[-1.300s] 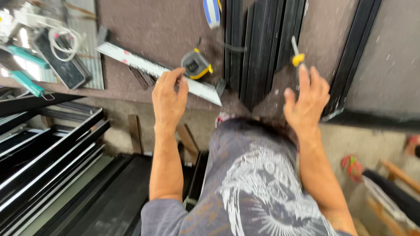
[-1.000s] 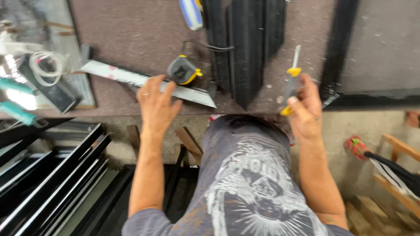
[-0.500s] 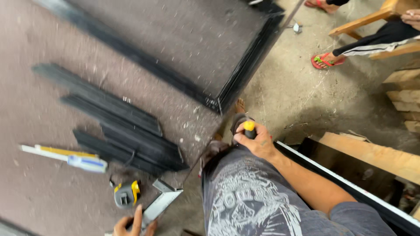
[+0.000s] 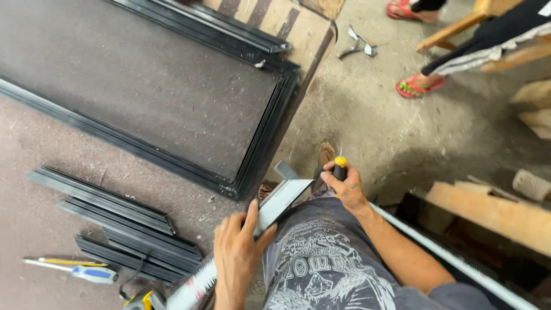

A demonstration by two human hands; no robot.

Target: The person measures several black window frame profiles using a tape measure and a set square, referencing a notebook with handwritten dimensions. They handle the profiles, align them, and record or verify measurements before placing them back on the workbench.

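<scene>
The left hand (image 4: 238, 255) lies on a long silver metal strip (image 4: 275, 204), with the fingers wrapped loosely around its edge near the cut end. The strip runs slanted from the lower left up toward the person's grey printed shirt (image 4: 321, 264). The right hand (image 4: 344, 186) has its fingers closed around a screwdriver (image 4: 339, 166) with a yellow and black handle, held upright just beside the upper end of the strip; the tip is hidden under the hand.

On the brown table (image 4: 51, 155) to the left, a black metal frame (image 4: 172, 97) lies flat with its corner very near the strip. Below it is a pile of short black profiles (image 4: 120, 229), and near them a blue and yellow utility knife (image 4: 86, 271). A yellow tape measure (image 4: 143, 300) shows partly at the bottom edge, touching the strip.

On the concrete floor (image 4: 367, 109) lies a small metal bracket (image 4: 359, 46). Another person's feet in red sandals (image 4: 419, 86) stand at the upper right, next to wooden planks (image 4: 493, 209).
</scene>
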